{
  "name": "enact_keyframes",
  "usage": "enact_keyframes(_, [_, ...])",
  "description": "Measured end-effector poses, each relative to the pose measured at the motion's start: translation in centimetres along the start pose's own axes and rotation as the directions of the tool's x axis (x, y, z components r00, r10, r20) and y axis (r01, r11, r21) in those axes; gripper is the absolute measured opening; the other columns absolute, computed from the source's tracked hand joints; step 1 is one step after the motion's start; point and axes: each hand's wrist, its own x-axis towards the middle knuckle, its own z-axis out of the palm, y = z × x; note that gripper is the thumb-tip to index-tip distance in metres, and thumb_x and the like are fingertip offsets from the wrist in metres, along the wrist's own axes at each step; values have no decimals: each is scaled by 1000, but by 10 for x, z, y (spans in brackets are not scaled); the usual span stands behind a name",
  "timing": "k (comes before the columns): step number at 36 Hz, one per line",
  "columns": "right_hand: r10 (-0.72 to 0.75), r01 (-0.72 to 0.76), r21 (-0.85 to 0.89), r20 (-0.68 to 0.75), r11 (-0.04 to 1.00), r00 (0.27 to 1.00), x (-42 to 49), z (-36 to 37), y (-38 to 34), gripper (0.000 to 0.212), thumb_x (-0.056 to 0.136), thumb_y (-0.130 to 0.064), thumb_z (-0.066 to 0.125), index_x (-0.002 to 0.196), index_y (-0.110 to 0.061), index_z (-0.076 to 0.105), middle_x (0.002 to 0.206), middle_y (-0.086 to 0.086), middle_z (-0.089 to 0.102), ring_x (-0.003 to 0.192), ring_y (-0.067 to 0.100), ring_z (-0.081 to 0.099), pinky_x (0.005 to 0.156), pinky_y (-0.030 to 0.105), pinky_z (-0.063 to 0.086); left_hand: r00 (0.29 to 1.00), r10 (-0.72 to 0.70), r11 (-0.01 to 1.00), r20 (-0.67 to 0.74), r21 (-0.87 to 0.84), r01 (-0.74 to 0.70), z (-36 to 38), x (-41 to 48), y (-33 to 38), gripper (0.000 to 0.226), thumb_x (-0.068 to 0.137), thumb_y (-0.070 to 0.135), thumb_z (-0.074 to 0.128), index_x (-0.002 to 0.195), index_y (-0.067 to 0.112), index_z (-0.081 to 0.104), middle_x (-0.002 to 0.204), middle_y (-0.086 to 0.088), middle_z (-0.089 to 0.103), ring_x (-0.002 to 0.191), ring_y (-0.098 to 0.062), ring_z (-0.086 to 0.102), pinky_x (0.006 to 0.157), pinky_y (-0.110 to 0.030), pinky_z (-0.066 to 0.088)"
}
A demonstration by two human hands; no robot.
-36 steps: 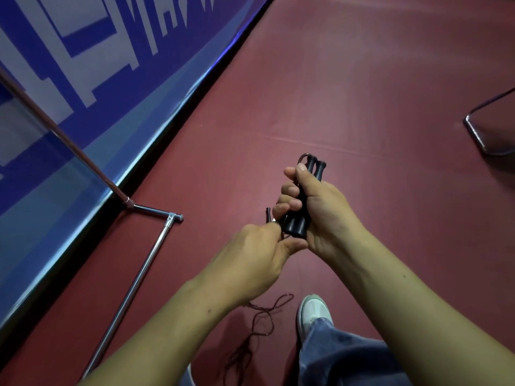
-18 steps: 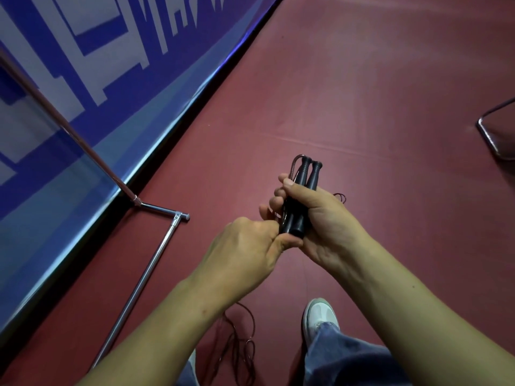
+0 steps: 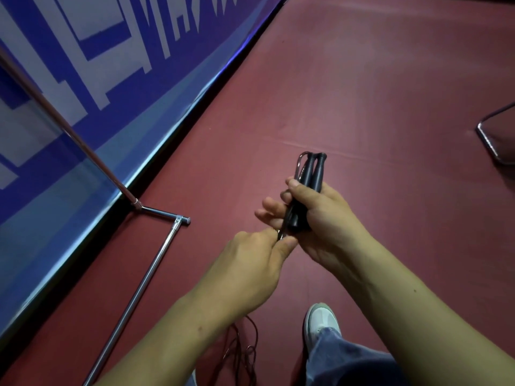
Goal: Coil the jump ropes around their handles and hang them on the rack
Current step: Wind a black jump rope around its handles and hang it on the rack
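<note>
The dark red floor (image 3: pixel 362 93) carried the rack's chrome base bar (image 3: pixel 139 291) at my left, beside the foot of the blue-and-white banner (image 3: pixel 111 79). A loose tangle of thin dark rope (image 3: pixel 242 355) lay near my white shoe (image 3: pixel 323 321). Another bent chrome tube (image 3: pixel 487 140) rested well apart at the right edge.

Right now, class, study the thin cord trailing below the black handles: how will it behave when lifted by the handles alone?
Probably floppy: the cord lies in loose, crossing loops on the floor. Likely light: it is thin, and the left hand merely pinches it below the handles held in the right hand. Those loops may snag.
</note>
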Motion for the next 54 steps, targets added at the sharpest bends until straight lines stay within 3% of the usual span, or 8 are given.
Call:
enact_keyframes(8, [2, 1, 34, -93, 999, 996, 6, -14, -6, 13, 106, -6, 49, 119, -10, 53, 72, 4, 51, 50, 11, 45, 45, 24, 39, 994, 16, 1000, 108, -24, -13, 6, -3, 16, 41, 106, 42, 41, 73, 18, 47, 67, 1, 53, 56, -21, 46, 55, -35, 35])
enact_keyframes(13, [-11, 9, -14, -152, 1000, 988, 8, -16, -7, 11, 105, -6, 51, 115, -7, 54, 75, 6, 68, 47, 11, 45, 42, 23, 36, 990, 23, 999, 141, 28, -27, 3, -5, 17, 44, 105, 45, 40, 69, 20, 41, 67, 2, 49, 53, -19, 42, 53, -33, 33])
enact_keyframes(21, [-23, -8, -208, -146, 978, 989, 4, -23, -6, 18, 108, -11, 49, 122, -3, 55, 65, 2, 51, 52, 19, 59, 51, 32, 54, 981, 43, 997, 190, 59, -55, -8, -6, 11, 44, 104, 45, 45, 69, 18, 43, 67, 0, 51, 54, -21, 44, 54, -34, 38])
enact_keyframes(30, [-7, -95, -823, -119, 561, 993, 8, -36, 14, 9, 103, -12, 54, 107, -13, 62, 71, 4, 57, 53, 16, 51, 48, 29, 49, 969, 219, 944, 111, 229, -239, -35, -2, -13, 34, 88, 52, 45, 83, 22, 61, 64, 3, 57, 62, -22, 58, 61, -41, 52])
enact_keyframes(37, [220, -246, -293, -119, 924, 968, 9, -27, 7, 10, 100, -10, 62, 110, -9, 60, 61, 2, 46, 50, 16, 52, 55, 33, 56, 935, 340, 921, 104, 165, -353, -35, -8, -16, 31, 92, 44, 53, 72, 19, 55, 57, 5, 47, 54, -15, 49, 55, -39, 47])
enact_keyframes(42, [205, -225, -220, -109, 949, 973, 7, -23, 8, 18, 103, -15, 61, 120, -8, 58, 62, 0, 43, 46, 9, 41, 47, 28, 48, 906, 410, 891, 109, 163, -423, -31, -12, -13, 34, 94, 38, 55, 66, 24, 43, 55, 6, 43, 53, -17, 47, 53, -40, 45])
enact_keyframes(48, [107, -131, -705, -78, 697, 991, 0, -20, 26, 37, 107, -44, 47, 95, -13, 62, 67, 7, 50, 48, 16, 49, 46, 29, 49, 848, 526, 825, 59, 206, -526, -37, -11, -12, 16, 92, 32, 59, 79, 24, 64, 65, 12, 41, 58, -18, 50, 55, -40, 51])
enact_keyframes(54, [393, -193, -797, 60, 572, 918, -15, -20, 28, 73, 105, -65, 26, 56, -21, 59, 59, 1, 43, 44, 11, 36, 45, 19, 28, 840, 540, 837, 49, 69, -542, -53, 0, -12, 2, 84, 21, 76, 85, 22, 74, 75, 10, 70, 69, 1, 61, 65, -27, 54])
